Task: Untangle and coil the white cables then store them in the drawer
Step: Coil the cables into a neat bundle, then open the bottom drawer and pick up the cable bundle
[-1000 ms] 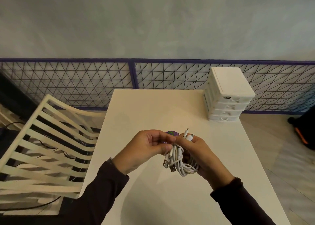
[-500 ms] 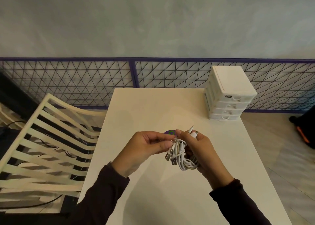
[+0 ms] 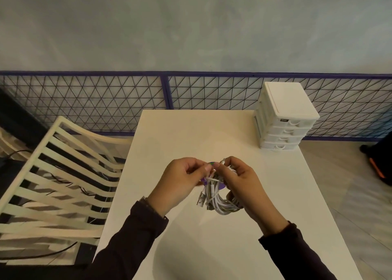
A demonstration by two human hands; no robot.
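Just below the centre of the frame, a person holds a bundle of white cables [image 3: 214, 197] above a pale bench [image 3: 191, 131]. The right hand [image 3: 244, 180] is curled around the bundle from the right side, its fingers clamped on the looped strands, with a plug end poking up above the fingertips. The left hand [image 3: 182, 180] meets it from the left, thumb and fingers pinched together on a strand at the top of the bundle. Several plug ends hang down on the bundle's left side, and the loops sag beneath the right palm. Both arms wear dark sleeves [image 3: 135, 241].

A small purple round thing [image 3: 212, 164] shows between and behind the hands; whether it lies on the bench or is held cannot be told.

A white drawer unit [image 3: 284, 118] with four drawers, all closed, stands at the upper right corner of the bench, well apart from the hands. A cream slatted chair [image 3: 59, 173] sits at the left of the frame, beside the bench. A wire mesh fence [image 3: 95, 101] with a purple frame runs across behind the bench, below a grey wall.
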